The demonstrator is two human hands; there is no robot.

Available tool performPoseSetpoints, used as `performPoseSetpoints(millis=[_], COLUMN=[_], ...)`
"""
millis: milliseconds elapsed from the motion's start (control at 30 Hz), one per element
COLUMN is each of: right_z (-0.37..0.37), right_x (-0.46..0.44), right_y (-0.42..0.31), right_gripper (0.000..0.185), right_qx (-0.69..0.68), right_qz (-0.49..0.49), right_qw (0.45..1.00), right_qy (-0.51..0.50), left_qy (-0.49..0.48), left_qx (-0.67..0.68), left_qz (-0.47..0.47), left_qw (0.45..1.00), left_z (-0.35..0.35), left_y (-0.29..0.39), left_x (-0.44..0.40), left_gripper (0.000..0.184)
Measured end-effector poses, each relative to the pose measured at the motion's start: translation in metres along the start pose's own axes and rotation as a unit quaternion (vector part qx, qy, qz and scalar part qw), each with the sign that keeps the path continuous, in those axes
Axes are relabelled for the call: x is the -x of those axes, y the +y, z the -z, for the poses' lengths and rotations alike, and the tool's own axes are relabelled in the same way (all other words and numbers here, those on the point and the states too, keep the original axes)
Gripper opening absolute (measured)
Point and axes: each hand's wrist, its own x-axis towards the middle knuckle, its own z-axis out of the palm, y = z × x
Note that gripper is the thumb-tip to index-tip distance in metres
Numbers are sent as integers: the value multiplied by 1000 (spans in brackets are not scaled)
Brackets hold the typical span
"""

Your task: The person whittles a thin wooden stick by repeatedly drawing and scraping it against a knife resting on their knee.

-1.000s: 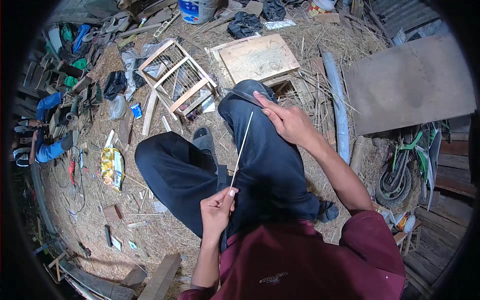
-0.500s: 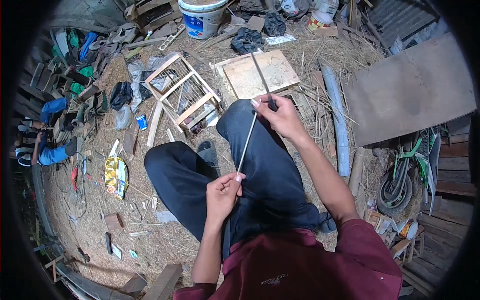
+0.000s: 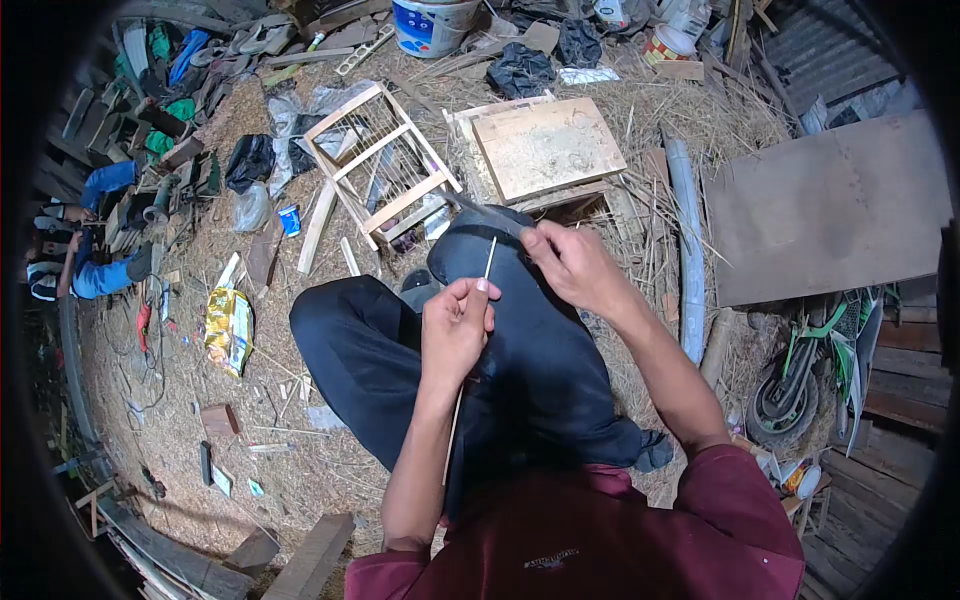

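My left hand (image 3: 455,330) is closed around a thin pale stick (image 3: 491,258); its short upper end points up past my fingertips and the rest runs down along my forearm. My right hand (image 3: 572,262) grips a knife, with the handle hidden in my fingers. The blurred knife blade (image 3: 492,214) points up and left over my raised knee, just above the stick's tip, apparently apart from it. Beyond the knee lie a flat wooden board (image 3: 545,150) and, to its left, a slatted wooden cage (image 3: 398,205) with thin bars.
Straw and shavings litter the ground. A yellow foil bag (image 3: 229,330) lies left, a white bucket (image 3: 430,28) stands behind. At right are a bamboo pole (image 3: 688,250), a large brown panel (image 3: 825,205) and a green motorbike (image 3: 800,370). Another person (image 3: 85,250) sits far left.
My left hand has slid up the stick, leaving a short end above it. My right hand has let go of the stick's top, and the knife blade has swung down leftward toward the stick.
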Motion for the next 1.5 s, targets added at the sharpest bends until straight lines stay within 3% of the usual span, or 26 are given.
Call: performPoseSetpoints(millis=[133,267,467,767,967,1167,1333,1500], right_z=[-5,-1,4,4,8,13,10,9], right_x=[14,15,13,15,22,19,22,15], right_y=[-9,-9,-3,16,22,16,16,26], right_gripper=[50,52,55,53,54,56,56,61], right_qx=[146,179,199,176,172,227,222,166], right_qz=[26,32,19,5,38,12,32,-21], right_qw=[988,980,975,983,983,972,973,985], right_qy=[-51,-84,-102,-51,-48,-62,-57,-38], left_qy=[37,70,92,92,68,99,82,73], left_qx=[-46,-108,-213,-143,-241,-187,-152,-110], left_qz=[-3,-9,-101,-84,-100,-120,-70,-31], left_qw=[998,992,967,982,963,970,983,991], left_z=[-1,-6,-10,-16,-27,-26,-23,-11], left_y=[0,8,-3,-14,16,-8,-4,-16], left_x=[5,13,14,29,-1,8,13,40], left_gripper=[24,23,18,18,21,25,25,25])
